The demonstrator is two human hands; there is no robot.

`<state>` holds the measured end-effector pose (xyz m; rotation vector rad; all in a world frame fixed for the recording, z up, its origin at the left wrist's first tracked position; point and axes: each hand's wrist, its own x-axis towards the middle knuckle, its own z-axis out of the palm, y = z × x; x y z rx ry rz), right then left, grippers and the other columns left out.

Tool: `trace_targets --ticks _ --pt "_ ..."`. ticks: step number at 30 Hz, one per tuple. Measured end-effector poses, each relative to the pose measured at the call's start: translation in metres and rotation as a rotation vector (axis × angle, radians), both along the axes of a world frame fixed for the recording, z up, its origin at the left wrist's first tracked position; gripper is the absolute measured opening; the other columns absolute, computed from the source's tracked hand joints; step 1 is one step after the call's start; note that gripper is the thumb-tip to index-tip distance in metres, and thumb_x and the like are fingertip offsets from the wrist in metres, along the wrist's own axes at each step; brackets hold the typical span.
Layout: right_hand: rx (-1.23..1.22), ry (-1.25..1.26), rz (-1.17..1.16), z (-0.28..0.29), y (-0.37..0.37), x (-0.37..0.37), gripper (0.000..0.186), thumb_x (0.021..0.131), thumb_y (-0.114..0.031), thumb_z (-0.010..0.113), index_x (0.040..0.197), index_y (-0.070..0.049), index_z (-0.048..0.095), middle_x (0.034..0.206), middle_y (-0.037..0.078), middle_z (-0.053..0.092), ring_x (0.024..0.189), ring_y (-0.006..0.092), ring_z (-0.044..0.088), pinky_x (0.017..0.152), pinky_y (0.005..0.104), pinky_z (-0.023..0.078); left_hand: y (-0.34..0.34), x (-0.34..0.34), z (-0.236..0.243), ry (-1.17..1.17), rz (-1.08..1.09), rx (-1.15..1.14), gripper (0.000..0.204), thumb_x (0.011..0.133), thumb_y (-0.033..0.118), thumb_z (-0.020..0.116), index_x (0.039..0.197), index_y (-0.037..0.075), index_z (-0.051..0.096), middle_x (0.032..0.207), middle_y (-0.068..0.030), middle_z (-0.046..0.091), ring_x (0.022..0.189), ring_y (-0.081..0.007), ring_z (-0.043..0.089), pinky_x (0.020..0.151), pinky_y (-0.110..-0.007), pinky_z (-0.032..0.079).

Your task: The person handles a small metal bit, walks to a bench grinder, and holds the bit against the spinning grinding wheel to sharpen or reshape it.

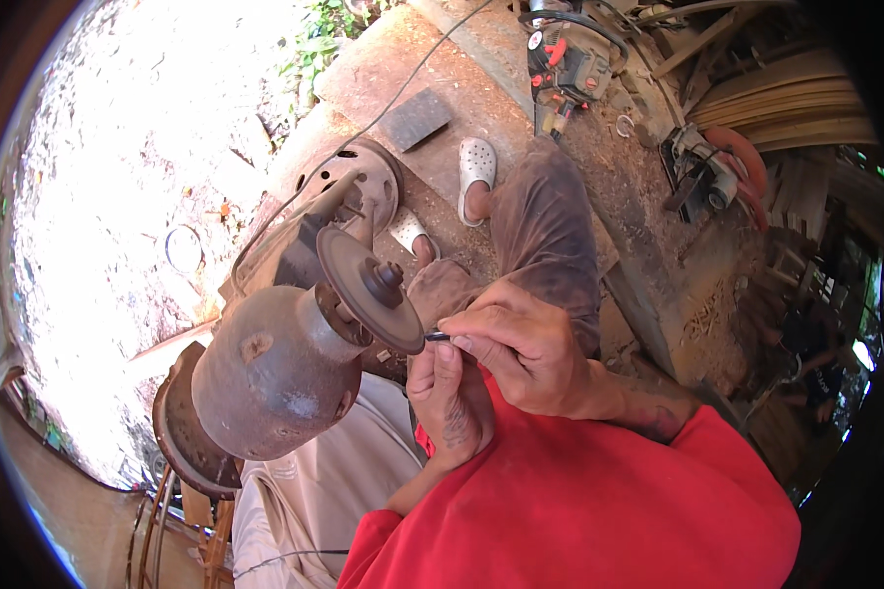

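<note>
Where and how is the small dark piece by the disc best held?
The small dark piece is likely best pinched at its right end, coming from the right: it looks short and slim, and its left end sits at the disc. The right hand grips from that side.

Sawdust-strewn floor (501, 106) bears a dark rectangular slab (415, 120), a red-and-black power tool (584, 77) — and a perforated wheel rim (379, 179).

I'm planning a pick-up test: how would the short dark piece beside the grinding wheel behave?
The short dark piece is probably light, being tiny beside the right hand pinching it. It looks stiff, showing no visible sag. Its pale highlight hints that it may be slippery.
</note>
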<state>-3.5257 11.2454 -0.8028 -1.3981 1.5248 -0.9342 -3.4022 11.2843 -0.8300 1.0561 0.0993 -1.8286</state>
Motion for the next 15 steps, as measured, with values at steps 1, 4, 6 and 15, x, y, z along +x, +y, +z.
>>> trace_targets --ticks 1,4,6,15 --pt "0.001 -0.006 -0.003 0.0003 0.0 0.0002 0.016 0.086 0.002 0.066 0.102 0.001 0.07 0.089 0.013 0.067 0.078 0.0237 0.066 0.068 0.0313 0.053 -0.0004 0.0 0.0005 -0.003 -0.001 0.002 0.022 0.1 0.014 0.057 0.113 -0.003 0.062 0.109 -0.0073 0.064 0.103 -0.0155 0.059 0.094 -0.032 0.045" --pt "0.006 0.001 0.002 0.0007 0.0013 -0.0001 0.016 0.086 0.002 0.066 0.101 0.001 0.07 0.089 0.013 0.067 0.079 0.0236 0.066 0.067 0.0313 0.053 -0.001 -0.0004 0.0019 -0.015 -0.006 -0.008 0.023 0.1 0.014 0.057 0.114 -0.003 0.062 0.109 -0.0076 0.064 0.103 -0.0159 0.059 0.094 -0.033 0.045" --pt "0.001 0.005 -0.001 0.0017 0.0008 0.0001 0.016 0.086 0.002 0.066 0.102 0.001 0.07 0.089 0.013 0.067 0.078 0.0237 0.066 0.067 0.0313 0.053 -0.0003 0.0002 0.0015 -0.007 -0.009 -0.014 0.023 0.1 0.014 0.057 0.114 -0.003 0.062 0.11 -0.0077 0.064 0.103 -0.0161 0.058 0.095 -0.033 0.045" --pt "-0.011 0.009 -0.007 0.0023 0.0008 0.0011 0.017 0.086 0.002 0.066 0.102 0.001 0.071 0.088 0.013 0.066 0.077 0.0237 0.066 0.065 0.0311 0.053 0.0014 0.0017 0.0001 0.014 -0.006 -0.013 0.022 0.1 0.013 0.056 0.114 -0.003 0.062 0.11 -0.0074 0.064 0.104 -0.0156 0.058 0.096 -0.033 0.045"
